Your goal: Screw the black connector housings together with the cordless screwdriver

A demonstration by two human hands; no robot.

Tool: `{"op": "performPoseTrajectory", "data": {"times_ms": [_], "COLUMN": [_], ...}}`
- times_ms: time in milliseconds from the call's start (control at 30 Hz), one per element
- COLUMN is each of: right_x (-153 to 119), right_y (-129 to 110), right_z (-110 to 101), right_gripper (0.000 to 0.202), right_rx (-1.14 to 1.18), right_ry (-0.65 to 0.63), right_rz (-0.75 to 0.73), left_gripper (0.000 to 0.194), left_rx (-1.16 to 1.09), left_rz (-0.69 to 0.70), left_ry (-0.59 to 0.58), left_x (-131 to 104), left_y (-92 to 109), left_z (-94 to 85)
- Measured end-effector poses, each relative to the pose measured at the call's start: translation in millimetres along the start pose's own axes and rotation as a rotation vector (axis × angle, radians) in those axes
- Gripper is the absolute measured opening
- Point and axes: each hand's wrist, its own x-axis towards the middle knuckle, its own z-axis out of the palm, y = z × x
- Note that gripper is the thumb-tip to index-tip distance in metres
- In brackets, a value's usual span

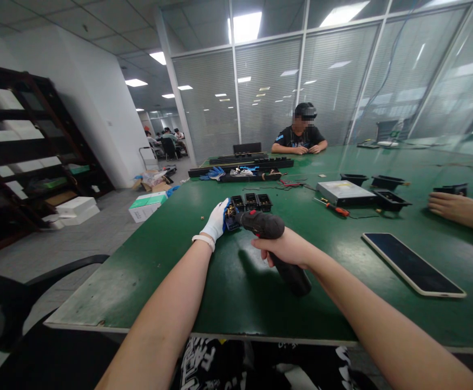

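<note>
My right hand (282, 249), bare, is wrapped round the grip of a black cordless drill (264, 223), whose nose points left. The drill's tip is at a small dark part (232, 221) with brass-coloured pieces near it. My left hand (217, 219), in a white and blue glove, holds that part from its left side. Just behind stand small black boxes (251, 202) in a row, with brass-coloured bits inside. The exact contact between drill tip and part is too small to make out.
A phone (413, 264) lies at the right. Beyond it are a silver-topped box (345, 192), a red screwdriver (337, 208) and black trays (389, 200). Another person's hand (455, 207) holds a dark object. Black bars (240, 168) and blue gloves (214, 173) lie behind; a person (300, 135) sits opposite.
</note>
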Motion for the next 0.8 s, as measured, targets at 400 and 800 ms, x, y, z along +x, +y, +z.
{"op": "performPoseTrajectory", "data": {"times_ms": [400, 800], "right_x": [-2, -2], "right_y": [-4, -5], "right_z": [1, 0], "right_gripper": [0.031, 0.032], "right_rx": [0.009, 0.007], "right_ry": [0.001, 0.001], "right_rz": [0.012, 0.015], "left_gripper": [0.037, 0.047], "left_rx": [0.0, -0.025], "left_rz": [-0.063, -0.066], "left_ry": [0.062, 0.079], "left_x": [-11, -7], "left_y": [7, 5], "left_z": [11.0, 8.3]}}
